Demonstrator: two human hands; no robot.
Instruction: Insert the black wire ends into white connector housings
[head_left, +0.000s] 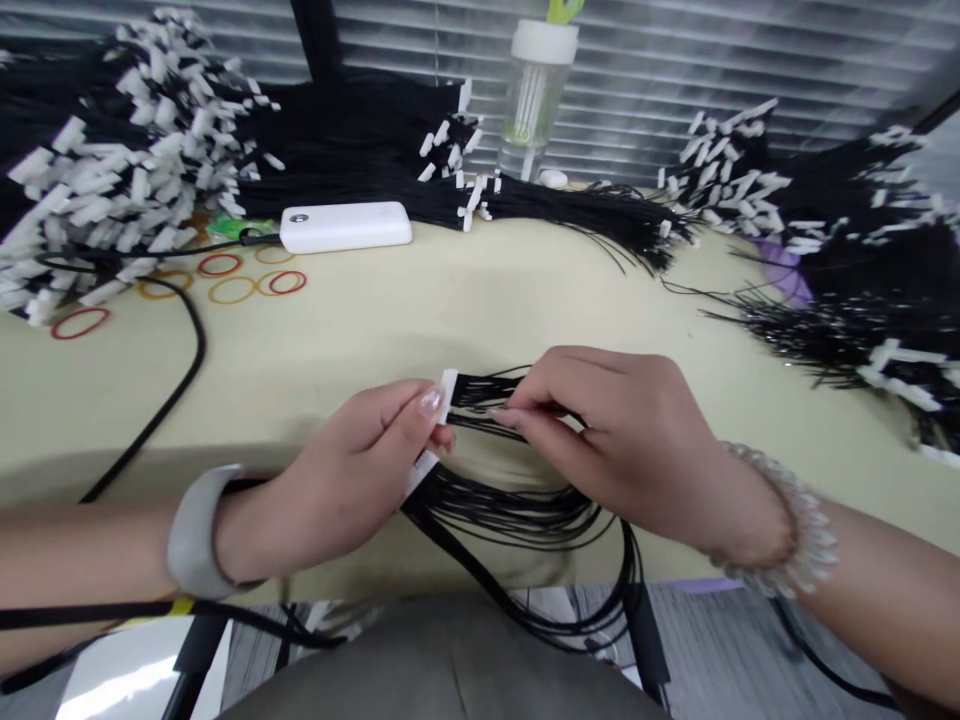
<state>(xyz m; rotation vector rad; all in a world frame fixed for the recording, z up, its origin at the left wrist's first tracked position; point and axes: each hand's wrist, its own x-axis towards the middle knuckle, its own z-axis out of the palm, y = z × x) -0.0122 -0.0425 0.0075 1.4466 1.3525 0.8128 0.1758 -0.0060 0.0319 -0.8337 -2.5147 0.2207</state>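
My left hand [352, 470] pinches a small white connector [448, 392] between thumb and fingers at the middle of the table. Thin black wires [517, 510] run out of the connector and loop down over the table's front edge. My right hand [622, 440] is closed on those wires just right of the connector, fingertips pressed together on the strands. A second white connector [421, 470] pokes out under my left hand's fingers. I wear a grey band on the left wrist and a beaded bracelet on the right.
Big heaps of black wire harnesses with white connectors lie at back left [112, 170], back middle [465, 170] and right [847, 260]. A white power bank [345, 226], several rubber bands [225, 280], a clear bottle [534, 95] and a black cable [180, 350] sit on the cream table [420, 310].
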